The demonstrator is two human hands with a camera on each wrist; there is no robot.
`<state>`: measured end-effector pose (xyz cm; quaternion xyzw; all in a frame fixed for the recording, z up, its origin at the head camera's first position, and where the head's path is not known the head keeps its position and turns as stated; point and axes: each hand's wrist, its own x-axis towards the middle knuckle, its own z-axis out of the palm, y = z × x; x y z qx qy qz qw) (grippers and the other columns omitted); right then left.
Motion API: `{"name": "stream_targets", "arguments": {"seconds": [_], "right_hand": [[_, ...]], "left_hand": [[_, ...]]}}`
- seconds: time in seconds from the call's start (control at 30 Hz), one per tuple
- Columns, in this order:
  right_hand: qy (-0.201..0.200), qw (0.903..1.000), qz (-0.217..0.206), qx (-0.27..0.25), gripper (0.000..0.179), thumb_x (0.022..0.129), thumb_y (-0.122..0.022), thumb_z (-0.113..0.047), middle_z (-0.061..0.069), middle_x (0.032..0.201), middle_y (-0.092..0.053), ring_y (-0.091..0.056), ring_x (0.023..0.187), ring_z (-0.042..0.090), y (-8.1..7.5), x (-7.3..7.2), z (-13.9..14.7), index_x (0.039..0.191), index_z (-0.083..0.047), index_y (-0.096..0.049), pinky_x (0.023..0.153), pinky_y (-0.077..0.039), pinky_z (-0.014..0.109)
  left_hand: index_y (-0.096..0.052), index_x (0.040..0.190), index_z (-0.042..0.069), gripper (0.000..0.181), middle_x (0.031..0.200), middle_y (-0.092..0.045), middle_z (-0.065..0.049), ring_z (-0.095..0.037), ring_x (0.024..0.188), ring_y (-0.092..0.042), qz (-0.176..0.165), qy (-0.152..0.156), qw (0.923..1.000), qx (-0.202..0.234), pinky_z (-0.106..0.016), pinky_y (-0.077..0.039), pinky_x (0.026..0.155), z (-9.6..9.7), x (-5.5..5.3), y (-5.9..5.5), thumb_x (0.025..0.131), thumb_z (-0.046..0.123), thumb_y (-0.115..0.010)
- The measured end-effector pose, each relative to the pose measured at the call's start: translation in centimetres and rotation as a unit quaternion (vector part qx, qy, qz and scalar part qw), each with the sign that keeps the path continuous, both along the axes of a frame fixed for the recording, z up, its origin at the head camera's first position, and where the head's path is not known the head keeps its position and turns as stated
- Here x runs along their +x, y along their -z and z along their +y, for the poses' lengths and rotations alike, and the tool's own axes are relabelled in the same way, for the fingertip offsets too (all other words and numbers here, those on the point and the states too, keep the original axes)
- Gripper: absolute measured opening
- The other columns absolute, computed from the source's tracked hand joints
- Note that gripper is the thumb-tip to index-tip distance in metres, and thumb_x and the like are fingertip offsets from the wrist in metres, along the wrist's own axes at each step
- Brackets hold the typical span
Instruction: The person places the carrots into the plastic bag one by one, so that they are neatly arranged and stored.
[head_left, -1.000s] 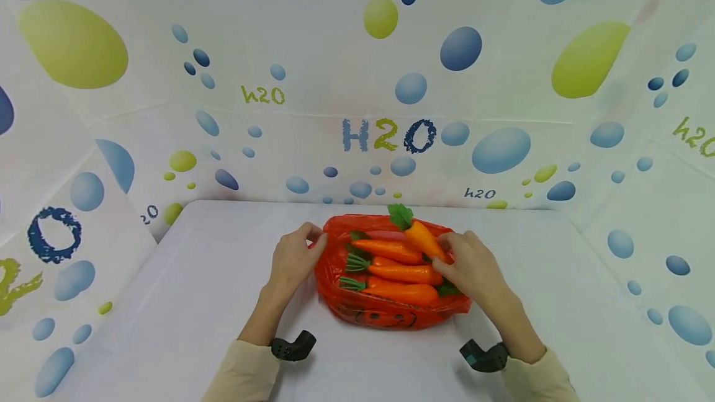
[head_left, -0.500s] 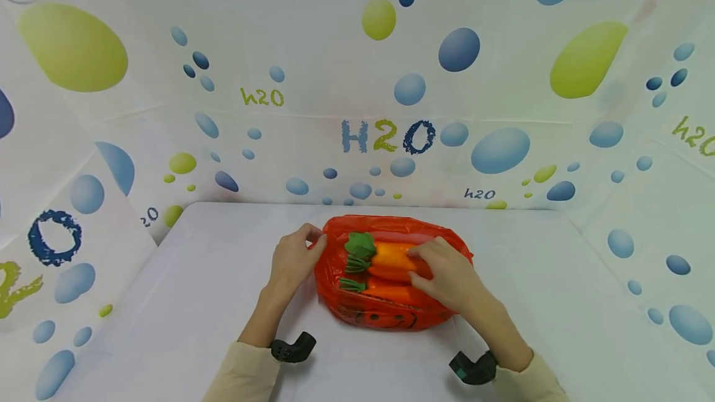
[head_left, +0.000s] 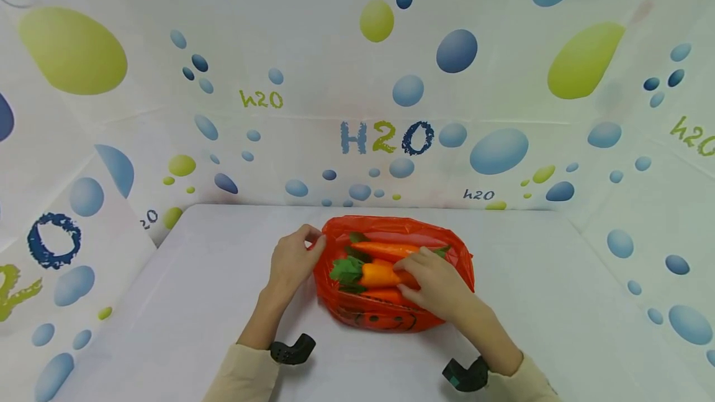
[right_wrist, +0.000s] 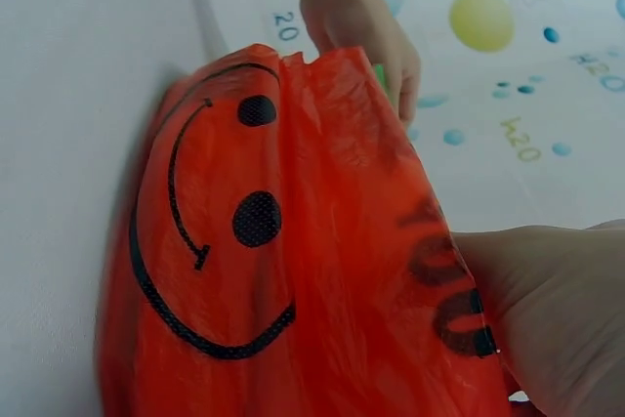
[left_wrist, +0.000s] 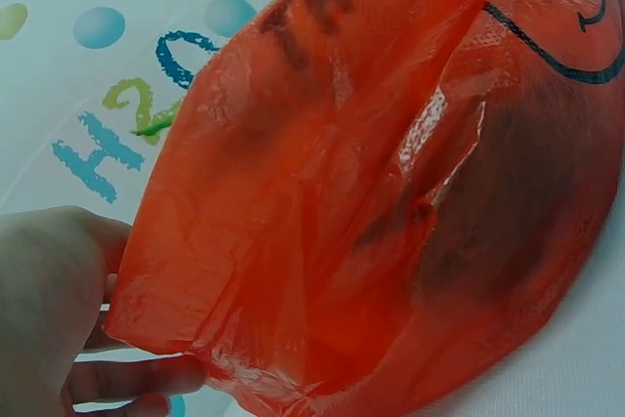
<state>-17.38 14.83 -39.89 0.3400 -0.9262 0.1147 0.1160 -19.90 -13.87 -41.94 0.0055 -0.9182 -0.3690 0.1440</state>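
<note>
A red plastic bag (head_left: 391,224) with a black smiley face lies with its mouth open in the head view. My left hand (head_left: 292,258) pinches its left edge; in the left wrist view the thumb and fingers (left_wrist: 146,378) meet at the red film (left_wrist: 293,173). Inside the bag, my right hand (head_left: 438,283) grips a thick orange carrot (head_left: 377,275), green top pointing left. Beneath and behind it lie other carrots, among them a slim carrot (head_left: 382,249). In the right wrist view the bag's wall (right_wrist: 361,202) hides the right fingers.
The bag stands on a white-covered table (head_left: 195,303). A white backdrop (head_left: 313,30) printed with blue and green drops and H2O lettering rises behind and at both sides. Black wrist cameras (head_left: 293,349) sit on both wrists.
My right hand has brought the thick carrot from the bag's right rear, tilted, down to lie across the others, then shifted it slightly left and nearer. The left hand stays at the bag's edge.
</note>
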Motion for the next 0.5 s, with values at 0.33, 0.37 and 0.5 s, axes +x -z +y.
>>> {"name": "stream_targets", "arguments": {"seconds": [0.33,0.37,0.5], "right_hand": [[0.002,1.0000,-0.008,0.003,0.029,0.087,-0.076,-0.032,-0.001,0.109,-0.071,-0.065,0.110,0.021,-0.5,0.2,0.1,0.111,-0.016,-0.070,0.110,-0.046,0.047],[0.008,1.0000,-0.003,-0.001,0.029,0.088,-0.075,-0.032,-0.001,0.109,-0.071,-0.064,0.109,0.021,-0.7,0.2,0.2,0.111,-0.016,-0.070,0.107,-0.049,0.045],[0.034,0.9975,0.047,-0.038,0.029,0.088,-0.075,-0.031,0.001,0.108,-0.070,-0.060,0.101,0.019,-1.2,0.0,0.7,0.111,-0.013,-0.070,0.090,-0.057,0.037]], "left_hand": [[-0.071,0.104,0.013,0.024,0.098,-0.074,-0.005,-0.024,0.081,-0.062,0.040,-0.011,0.9990,0.015,-0.031,-0.051,0.069,0.0,0.1,-0.7,0.096,0.033,-0.060],[-0.071,0.105,0.012,0.025,0.100,-0.074,-0.007,-0.026,0.084,-0.062,0.047,-0.011,0.9987,0.017,-0.034,-0.052,0.071,0.0,0.2,-0.9,0.096,0.033,-0.060],[-0.069,0.116,0.009,0.031,0.114,-0.072,-0.010,-0.030,0.100,-0.064,0.069,-0.012,0.9972,0.026,-0.043,-0.055,0.083,0.0,0.5,-1.6,0.097,0.032,-0.061]]}}
